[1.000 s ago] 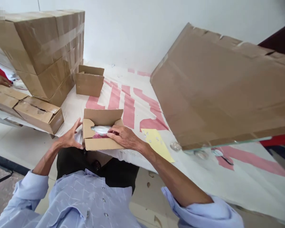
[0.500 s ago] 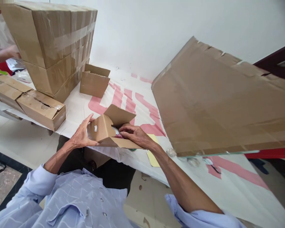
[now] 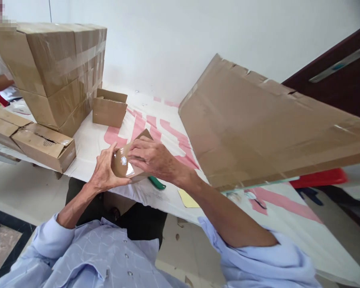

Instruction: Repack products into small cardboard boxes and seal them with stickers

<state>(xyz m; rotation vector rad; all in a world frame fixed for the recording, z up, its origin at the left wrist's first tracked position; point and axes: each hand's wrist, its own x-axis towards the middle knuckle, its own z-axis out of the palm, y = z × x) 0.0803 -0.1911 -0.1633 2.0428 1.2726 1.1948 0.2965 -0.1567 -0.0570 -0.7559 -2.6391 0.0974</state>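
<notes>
A small brown cardboard box (image 3: 119, 165) is held up just over the table's front edge, with a little white label and shiny clear tape on its near face. My left hand (image 3: 103, 168) grips the box's left end, thumb underneath and fingers along the far side. Across its top lies my right hand (image 3: 151, 158), fingers bent and pressed on the cardboard, hiding the flaps there. A raised corner of a flap shows behind the right fingers. Beneath the right wrist, a green curved handle (image 3: 157, 183) rests on the cloth; what it belongs to is hidden.
An open small box (image 3: 109, 112) stands beside a tall stack of taped cartons (image 3: 52, 60). Closed boxes (image 3: 43, 144) line the left edge. A large cardboard piece (image 3: 267, 124) fills the right, near yellow paper (image 3: 188, 199). Another person's arm (image 3: 0, 84) shows far left.
My right hand has moved from inside the open box onto its top, and the flaps have come down. The box has tipped so its labelled face shows more. The view has shifted slightly.
</notes>
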